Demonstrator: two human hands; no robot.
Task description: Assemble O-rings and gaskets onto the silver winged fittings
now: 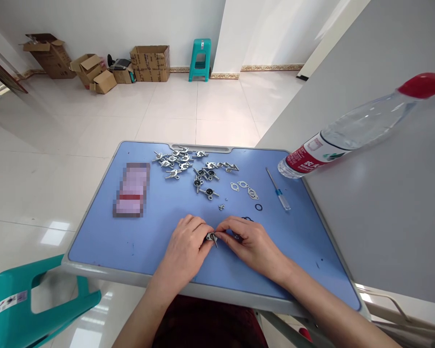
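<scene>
My left hand [189, 245] is closed round a small metal valve [211, 237] with a thin lever, held low over the front of the blue table. At the valve's right edge, my right hand [252, 244] has thumb and forefinger pinched together; what lies between them is too small to make out. Black rubber rings [247, 219] show partly behind the right hand. Beyond the hands lie a few small screws [221, 207], one loose black O-ring [258, 207] and several flat metal gaskets [253, 193]. Several valves with black round faces [210, 192] rest farther back.
More metal valves [173, 158] are heaped near the back, beside several levers [229, 166]. A screwdriver [278, 189] and a water bottle [308, 153] are on the right. A blurred purple packet [132, 188] lies left. A green stool [14, 299] stands beside the table [105, 241].
</scene>
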